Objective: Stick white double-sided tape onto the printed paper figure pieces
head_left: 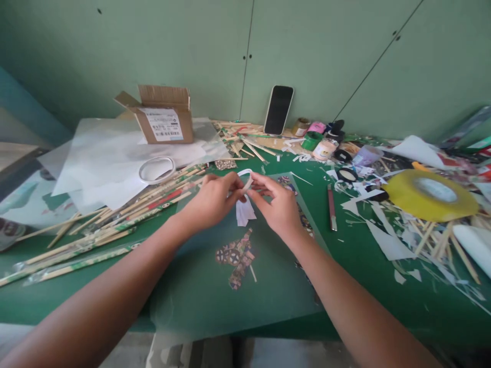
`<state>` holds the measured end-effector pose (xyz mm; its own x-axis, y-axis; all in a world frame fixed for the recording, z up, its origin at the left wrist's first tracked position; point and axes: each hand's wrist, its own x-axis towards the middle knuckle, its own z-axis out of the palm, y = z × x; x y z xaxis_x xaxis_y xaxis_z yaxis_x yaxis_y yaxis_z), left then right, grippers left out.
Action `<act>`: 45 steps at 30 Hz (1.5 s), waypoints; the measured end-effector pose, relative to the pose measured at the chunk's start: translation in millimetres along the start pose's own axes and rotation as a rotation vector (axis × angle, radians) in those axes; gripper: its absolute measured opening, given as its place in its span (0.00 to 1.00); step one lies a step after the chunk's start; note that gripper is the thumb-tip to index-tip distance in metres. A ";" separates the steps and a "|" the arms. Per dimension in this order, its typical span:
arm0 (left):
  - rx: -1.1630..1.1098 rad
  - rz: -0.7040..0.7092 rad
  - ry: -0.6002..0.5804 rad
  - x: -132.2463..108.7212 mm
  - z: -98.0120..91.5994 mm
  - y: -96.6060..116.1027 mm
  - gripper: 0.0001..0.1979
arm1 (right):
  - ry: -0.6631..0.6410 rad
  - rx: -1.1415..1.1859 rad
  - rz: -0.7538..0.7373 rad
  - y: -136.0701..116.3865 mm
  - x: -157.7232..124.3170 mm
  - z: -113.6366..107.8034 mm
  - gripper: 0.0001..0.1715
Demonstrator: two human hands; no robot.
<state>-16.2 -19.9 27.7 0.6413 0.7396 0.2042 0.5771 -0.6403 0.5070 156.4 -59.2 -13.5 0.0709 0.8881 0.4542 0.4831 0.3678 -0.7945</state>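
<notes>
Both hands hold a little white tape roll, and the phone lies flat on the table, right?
Not flat: in the head view the phone leans upright against the wall. The left hand and right hand do hold the white tape roll.

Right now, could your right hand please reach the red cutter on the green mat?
Probably yes: the cutter lies just right of the right hand with nothing raised between. That hand would first have to release the small white roll.
</notes>
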 end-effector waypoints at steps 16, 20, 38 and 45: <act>0.214 -0.115 0.009 0.1 11.8 6.4 0.17 | 0.141 0.056 0.066 -1.4 -0.3 2.2 0.07; 0.323 -0.081 0.013 0.3 9.6 7.5 0.17 | 0.112 0.106 0.067 3.1 0.2 3.2 0.13; 0.420 0.022 0.080 1.6 13.0 6.6 0.13 | 0.095 -0.013 -0.041 0.6 -0.1 4.1 0.10; 0.424 0.042 0.092 1.4 13.4 4.4 0.13 | 0.065 -0.024 -0.013 0.3 0.7 0.5 0.06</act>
<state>-6.0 -24.5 19.0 0.6317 0.7144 0.3011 0.7206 -0.6843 0.1116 156.2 -58.3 -13.6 0.1201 0.8631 0.4905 0.5055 0.3720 -0.7785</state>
